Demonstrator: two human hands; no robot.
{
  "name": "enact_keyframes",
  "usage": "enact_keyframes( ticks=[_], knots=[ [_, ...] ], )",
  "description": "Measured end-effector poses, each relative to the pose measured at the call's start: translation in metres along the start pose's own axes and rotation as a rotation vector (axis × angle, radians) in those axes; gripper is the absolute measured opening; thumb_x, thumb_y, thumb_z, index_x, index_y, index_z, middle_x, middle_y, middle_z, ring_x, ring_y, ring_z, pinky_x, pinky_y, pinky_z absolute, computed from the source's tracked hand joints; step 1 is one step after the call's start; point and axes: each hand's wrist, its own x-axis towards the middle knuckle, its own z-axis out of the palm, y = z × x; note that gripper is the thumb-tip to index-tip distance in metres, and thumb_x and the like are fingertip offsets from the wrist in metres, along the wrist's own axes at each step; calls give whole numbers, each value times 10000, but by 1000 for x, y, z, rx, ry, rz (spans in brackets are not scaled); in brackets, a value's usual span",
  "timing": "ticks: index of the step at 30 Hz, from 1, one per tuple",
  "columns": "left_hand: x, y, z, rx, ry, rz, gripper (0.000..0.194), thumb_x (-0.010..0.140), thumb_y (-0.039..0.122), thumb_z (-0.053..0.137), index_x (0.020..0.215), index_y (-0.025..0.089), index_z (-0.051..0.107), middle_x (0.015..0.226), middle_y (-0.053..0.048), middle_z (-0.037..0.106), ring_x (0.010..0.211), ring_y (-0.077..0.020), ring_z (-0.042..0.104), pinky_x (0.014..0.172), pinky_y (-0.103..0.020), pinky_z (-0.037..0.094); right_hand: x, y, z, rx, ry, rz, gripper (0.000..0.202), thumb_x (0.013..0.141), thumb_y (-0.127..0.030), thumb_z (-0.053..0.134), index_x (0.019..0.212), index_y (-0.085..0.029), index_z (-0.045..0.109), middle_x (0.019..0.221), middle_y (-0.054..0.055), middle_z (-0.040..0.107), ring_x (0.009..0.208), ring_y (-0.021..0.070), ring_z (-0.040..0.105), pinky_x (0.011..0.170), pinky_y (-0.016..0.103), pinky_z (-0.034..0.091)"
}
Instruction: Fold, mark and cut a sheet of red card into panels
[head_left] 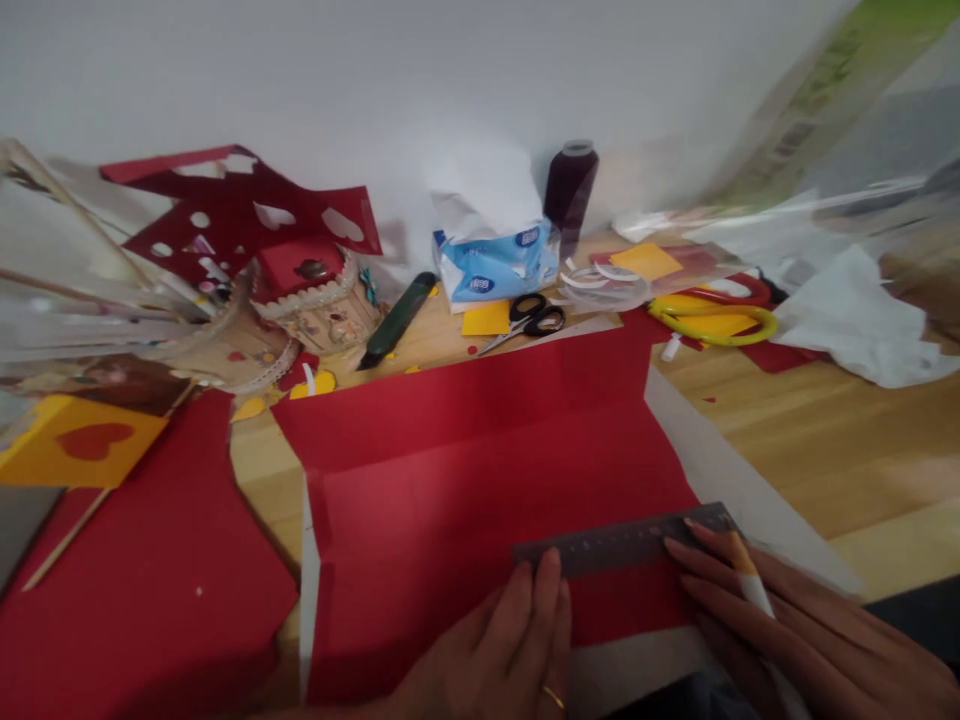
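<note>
A large sheet of red paper with fold lines lies in the middle over a whitish sheet. Across its lower right part rests a dark ruler. My left hand presses the ruler's left end with its fingertips, fingers close together, a ring on one finger. At the ruler's right end is my right hand, its fingers stretched over the edge. A white and orange pen-like stick is held between the fingers of that hand.
Behind the sheet are a green cutter, black scissors, a blue tissue pack, a thread spool and yellow-handled scissors. More red paper and a yellow card with a heart lie left. Decorated containers stand back left.
</note>
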Motion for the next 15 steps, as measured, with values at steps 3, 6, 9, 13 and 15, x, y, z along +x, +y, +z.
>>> enact_keyframes(
  ticks=[3,6,9,13,15],
  knots=[
    [1,-2,-1,-14,-2,-10,454,935,72,226,1000,73,675,980,-60,720,843,-139,672,666,-190,513,-6,4,2,-6,-21,7,420,831,-192,496,1243,-243,557,1235,8,608,1132,230,562,799,361,530],
    [6,-5,-7,-20,-77,-7,424,929,75,269,1029,105,680,1016,-44,712,787,-123,672,617,-168,502,-5,6,-1,-6,-48,18,464,840,-198,476,1297,-266,511,1249,4,597,1117,228,574,801,368,537],
    [9,-7,-12,-52,-95,-45,401,908,74,306,1033,117,684,1055,-57,698,712,-127,657,521,-178,468,4,7,-6,-24,-26,-38,522,829,-170,497,1340,-269,466,1237,-7,606,1101,198,585,826,310,529],
    [9,-8,-11,-93,-82,-47,364,896,84,340,1040,89,675,1079,-90,687,778,-152,645,588,-202,481,15,4,-14,63,-41,18,462,866,-174,475,1318,-263,500,1234,-9,609,1104,162,582,924,250,473],
    [8,-7,-10,-104,-82,-37,349,893,88,353,1045,74,667,1074,-100,688,840,-169,645,672,-220,495,17,4,-16,109,-69,103,435,874,-179,481,1294,-282,526,1237,-15,608,1103,157,582,954,239,450]
  ],
)
